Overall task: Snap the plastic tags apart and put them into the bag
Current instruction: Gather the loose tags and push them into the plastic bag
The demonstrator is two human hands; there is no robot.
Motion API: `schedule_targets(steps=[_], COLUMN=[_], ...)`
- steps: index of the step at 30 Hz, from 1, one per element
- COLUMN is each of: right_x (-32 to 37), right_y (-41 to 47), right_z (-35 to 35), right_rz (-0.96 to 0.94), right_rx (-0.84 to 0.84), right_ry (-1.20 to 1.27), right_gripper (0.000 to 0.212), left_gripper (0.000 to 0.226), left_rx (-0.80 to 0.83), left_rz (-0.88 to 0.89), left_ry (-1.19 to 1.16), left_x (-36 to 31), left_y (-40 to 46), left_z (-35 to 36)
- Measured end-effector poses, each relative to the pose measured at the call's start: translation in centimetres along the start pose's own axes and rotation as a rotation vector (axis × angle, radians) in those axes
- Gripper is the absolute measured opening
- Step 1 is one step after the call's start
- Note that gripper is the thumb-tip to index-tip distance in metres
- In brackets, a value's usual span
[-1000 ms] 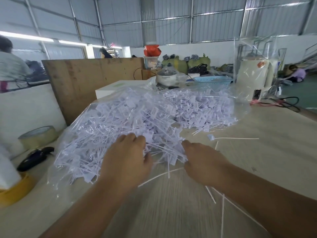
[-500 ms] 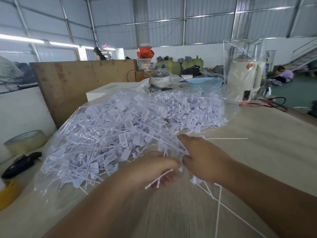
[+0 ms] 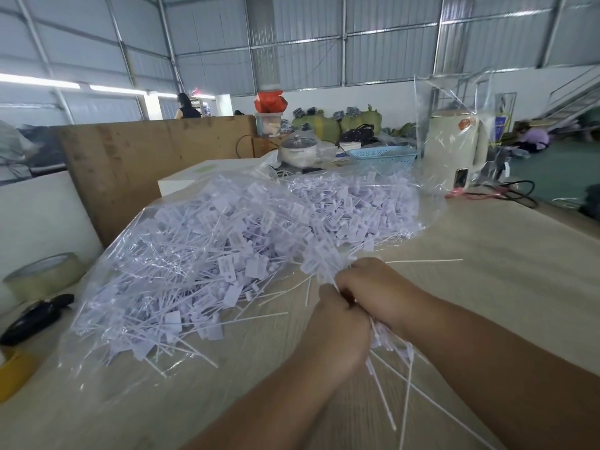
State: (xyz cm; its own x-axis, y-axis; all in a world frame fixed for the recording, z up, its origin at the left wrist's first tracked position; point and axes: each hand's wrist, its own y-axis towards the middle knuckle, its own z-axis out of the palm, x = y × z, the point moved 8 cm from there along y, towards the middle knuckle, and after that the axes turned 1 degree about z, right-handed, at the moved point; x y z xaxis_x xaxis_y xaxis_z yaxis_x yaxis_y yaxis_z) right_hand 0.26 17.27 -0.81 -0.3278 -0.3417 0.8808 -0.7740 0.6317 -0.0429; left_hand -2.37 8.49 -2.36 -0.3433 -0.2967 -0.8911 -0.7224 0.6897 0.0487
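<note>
A large clear plastic bag [image 3: 107, 323] lies on the wooden table [image 3: 487, 287], stuffed with white plastic tags [image 3: 227, 248] with long thin tails. At its near right edge my left hand [image 3: 337, 336] and my right hand [image 3: 380, 290] are pressed together, both gripping one bunch of joined tags [image 3: 389, 349]. The bunch's tails stick out below the hands toward me. A few loose tags lie on the table around the hands.
A tape roll [image 3: 45, 274], a black object [image 3: 35, 316] and a yellow roll [image 3: 13, 371] sit at the left edge. A plywood board [image 3: 152, 164], a white box, a pot, a blue basket [image 3: 383, 155] and a cream appliance [image 3: 454, 147] stand behind the bag.
My left hand left the top of the bag, swung right and closed on the tag bunch beside my right hand. The view shifted left and closer.
</note>
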Motion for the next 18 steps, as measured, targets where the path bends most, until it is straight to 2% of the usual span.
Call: schedule_targets(steps=[4, 6, 7, 9, 11, 14, 15, 17, 18], right_x=[0.1, 0.4, 0.6, 1.0, 0.3, -0.8, -0.7, -0.2, -0.4], right_y=[-0.2, 0.3, 0.1, -0.5, -0.9, -0.6, -0.6, -0.3, -0.2], right_z=[0.9, 1.6, 1.4, 1.5, 0.4, -1.4, -2.0, -3.0, -3.4], right_rz=[0.14, 0.124, 0.142, 0.11, 0.107, 0.086, 0.068, 0.022, 0.015], right_rx=[0.1, 0.18, 0.162, 0.204, 0.18, 0.137, 0.121, 0.082, 0.079], right_ry=[0.237, 0.394, 0.419, 0.314, 0.202, 0.079, 0.045, -0.023, -0.047], right_gripper=[0.04, 0.042, 0.04, 0.024, 0.023, 0.022, 0.016, 0.006, 0.01], left_gripper=[0.013, 0.014, 0.019, 0.032, 0.033, 0.026, 0.031, 0.042, 0.041], left_rx=[0.003, 0.018, 0.034, 0.065, 0.148, 0.417, 0.499, 0.566, 0.551], left_rz=[0.009, 0.028, 0.054, 0.107, 0.132, 0.105, 0.06, 0.007, 0.007], left_ry=[0.074, 0.13, 0.169, 0.228, 0.257, -0.003, -0.08, -0.144, -0.147], left_x=[-0.4, -0.9, -1.2, -1.9, -2.4, -2.3, -2.0, -1.4, -1.3], left_y=[0.2, 0.2, 0.1, 0.0, -0.4, -1.3, -1.7, -2.0, -1.8], left_z=[0.1, 0.2, 0.5, 1.0, 1.4, 2.2, 2.1, 1.4, 0.7])
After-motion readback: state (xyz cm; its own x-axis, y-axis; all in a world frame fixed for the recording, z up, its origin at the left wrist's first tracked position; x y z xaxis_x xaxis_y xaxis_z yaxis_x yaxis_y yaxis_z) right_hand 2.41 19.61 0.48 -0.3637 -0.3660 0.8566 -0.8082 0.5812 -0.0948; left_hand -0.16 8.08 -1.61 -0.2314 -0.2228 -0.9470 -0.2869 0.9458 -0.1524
